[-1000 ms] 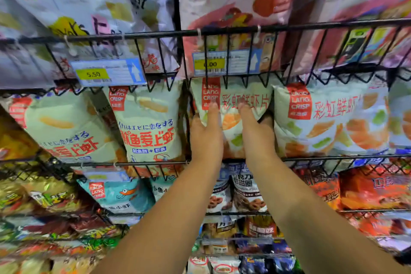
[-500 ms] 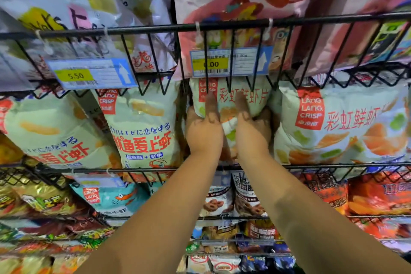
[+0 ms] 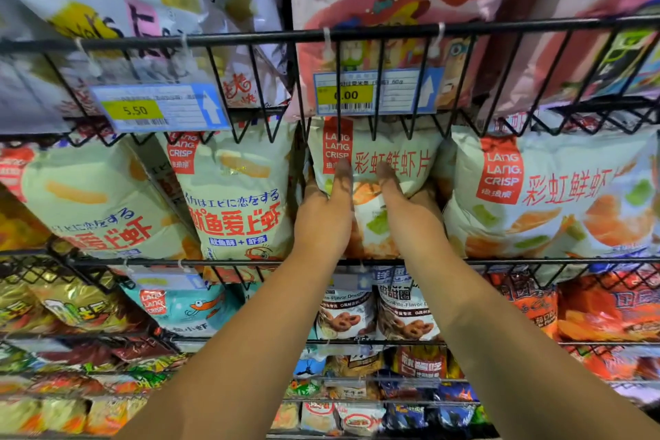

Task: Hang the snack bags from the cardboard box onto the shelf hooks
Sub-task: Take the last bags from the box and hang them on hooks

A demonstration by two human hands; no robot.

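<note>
A pale snack bag with a red Lang Lang Crisp label and red lettering sits in the middle of the shelf row, its top tucked under the black wire rack. My left hand grips the bag's left side, thumb lying on the front. My right hand grips its right side the same way. The fingers of both hands are hidden behind the bag. No hook shows behind the bag, and the cardboard box is out of view.
A matching bag hangs close on the right and a green-white bag close on the left. Price tags hang from the rack above. More wire shelves full of snack bags run below, and big bags fill the shelf above.
Both hands keep their hold on the bag and have pushed it slightly up and inward under the wire rack. The view has come closer to the shelf.
</note>
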